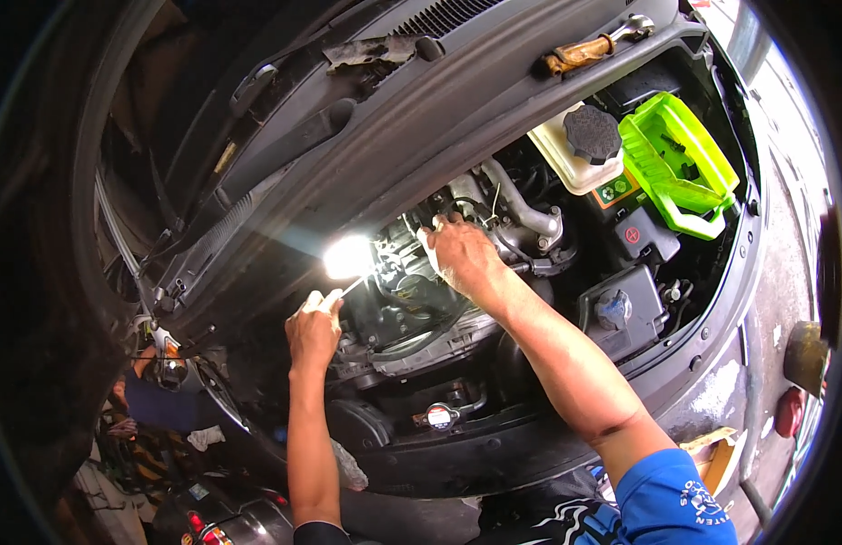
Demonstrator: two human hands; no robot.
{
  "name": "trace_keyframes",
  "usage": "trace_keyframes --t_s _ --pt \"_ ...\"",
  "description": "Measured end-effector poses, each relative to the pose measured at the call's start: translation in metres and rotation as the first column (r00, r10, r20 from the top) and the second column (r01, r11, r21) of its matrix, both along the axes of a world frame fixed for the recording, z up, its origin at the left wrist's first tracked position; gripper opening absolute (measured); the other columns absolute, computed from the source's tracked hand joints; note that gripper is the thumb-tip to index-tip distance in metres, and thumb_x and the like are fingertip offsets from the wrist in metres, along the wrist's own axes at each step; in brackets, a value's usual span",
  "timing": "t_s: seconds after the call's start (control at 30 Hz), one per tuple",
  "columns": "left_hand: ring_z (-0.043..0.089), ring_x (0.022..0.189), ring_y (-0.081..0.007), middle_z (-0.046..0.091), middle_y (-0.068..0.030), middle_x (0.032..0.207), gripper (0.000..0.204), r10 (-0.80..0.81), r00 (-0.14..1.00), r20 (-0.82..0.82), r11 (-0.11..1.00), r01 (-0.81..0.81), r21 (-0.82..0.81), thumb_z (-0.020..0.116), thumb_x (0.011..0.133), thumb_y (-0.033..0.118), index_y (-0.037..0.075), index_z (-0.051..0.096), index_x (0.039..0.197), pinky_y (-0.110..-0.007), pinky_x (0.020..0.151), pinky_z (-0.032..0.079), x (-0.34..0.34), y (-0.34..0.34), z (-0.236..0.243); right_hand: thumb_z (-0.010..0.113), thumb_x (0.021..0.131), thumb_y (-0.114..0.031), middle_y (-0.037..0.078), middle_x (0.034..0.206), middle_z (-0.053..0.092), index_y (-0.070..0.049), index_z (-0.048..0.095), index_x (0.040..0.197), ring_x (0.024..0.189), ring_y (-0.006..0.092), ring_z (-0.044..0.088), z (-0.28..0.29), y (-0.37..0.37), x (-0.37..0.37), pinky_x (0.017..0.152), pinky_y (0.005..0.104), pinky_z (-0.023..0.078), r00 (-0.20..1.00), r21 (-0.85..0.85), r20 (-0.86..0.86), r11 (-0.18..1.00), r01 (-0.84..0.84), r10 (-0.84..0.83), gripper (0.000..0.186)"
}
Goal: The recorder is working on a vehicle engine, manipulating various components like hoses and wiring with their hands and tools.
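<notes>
Beside the grey metal engine (412, 300), my left hand (314, 329) pinches a glaring small torch (348, 259) for light; right hand (462, 254) fingers spread, probing hoses.

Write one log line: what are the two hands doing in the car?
left hand: holds lit torch | right hand: reaching into engine | green tray: on battery side

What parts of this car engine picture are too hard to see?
Head view:
- Tool tip in the left hand: washed out by the bright light.
- Right hand fingertips: tucked among the engine hoses.
- Picture corners: black, cut off by the fisheye rim.
- Person at lower left: mostly hidden behind the car body.
</notes>
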State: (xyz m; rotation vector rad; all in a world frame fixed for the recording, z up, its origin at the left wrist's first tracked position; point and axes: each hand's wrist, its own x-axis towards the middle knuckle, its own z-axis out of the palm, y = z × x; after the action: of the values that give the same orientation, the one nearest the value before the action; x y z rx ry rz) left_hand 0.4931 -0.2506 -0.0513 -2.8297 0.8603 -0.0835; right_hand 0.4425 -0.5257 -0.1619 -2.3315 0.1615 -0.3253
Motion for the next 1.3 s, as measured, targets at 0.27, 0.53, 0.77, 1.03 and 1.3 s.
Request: trace_keyframes --t_s 0.27,0.53,0.77,1.03,1.3 --pt "0.074 0.075 -0.0341 0.073 -0.0159 0.085 0.010 -0.175 0.984 0.041 0.975 0.168 0.143 0.064 0.096 0.013 0.008 0.072 0.095 -0.045 0.065 0.057 -0.009 -0.047 0.014 0.045 0.108 -0.024 0.027 0.111 0.072 -0.001 0.074 0.094 0.101 0.0423 0.071 0.009 0.002 -0.001 0.094 0.0516 0.056 0.999 -0.039 0.040 0.999 0.006 -0.005 0.039" --pt "0.074 0.067 -0.0352 0.072 -0.0189 0.072 0.008 -0.262 0.964 0.044 0.958 0.255 0.129 0.069 0.074 0.008 0.005 0.075 0.070 -0.048 0.062 0.058 -0.016 -0.090 0.008 0.048 0.107 -0.028 0.021 0.111 0.072 0.000 0.072 0.102 0.108 0.0390 0.068 0.015 -0.003 -0.004 0.094 0.0462 0.055 0.998 -0.177 -0.008 0.982 -0.063 0.062 0.037" --pt "0.070 0.086 -0.0335 0.069 -0.0134 0.091 0.014 -0.091 0.996 0.002 0.995 0.090 0.049 0.066 0.098 0.018 0.008 0.075 0.102 -0.049 0.074 0.056 0.010 -0.015 -0.014 0.045 0.108 -0.024 0.027 0.116 0.072 -0.001 0.072 0.087 0.106 0.0442 0.070 0.009 0.001 -0.006 0.096 0.0520 0.055 0.998 0.013 0.003 0.998 0.063 -0.063 0.041" --pt "0.065 0.092 -0.0307 0.067 -0.0093 0.099 0.023 -0.138 0.984 0.114 0.987 0.146 -0.067 0.068 0.097 0.017 0.013 0.076 0.118 -0.046 0.082 0.054 0.031 0.032 -0.046 0.058 0.097 -0.017 0.020 0.115 0.070 -0.007 0.076 0.105 0.112 0.0372 0.066 0.017 -0.002 -0.005 0.094 0.0466 0.056 0.998 -0.194 -0.044 0.980 -0.049 0.041 0.022" --pt "0.068 0.087 -0.0312 0.064 -0.0111 0.089 0.010 -0.119 0.989 0.086 0.993 0.120 -0.013 0.067 0.098 0.017 0.010 0.071 0.105 -0.046 0.074 0.055 -0.009 -0.005 0.003 0.053 0.101 -0.021 0.023 0.112 0.071 -0.004 0.075 0.095 0.106 0.0405 0.068 0.016 -0.005 -0.007 0.092 0.0498 0.056 0.998 -0.118 -0.024 0.991 -0.056 0.054 0.029"
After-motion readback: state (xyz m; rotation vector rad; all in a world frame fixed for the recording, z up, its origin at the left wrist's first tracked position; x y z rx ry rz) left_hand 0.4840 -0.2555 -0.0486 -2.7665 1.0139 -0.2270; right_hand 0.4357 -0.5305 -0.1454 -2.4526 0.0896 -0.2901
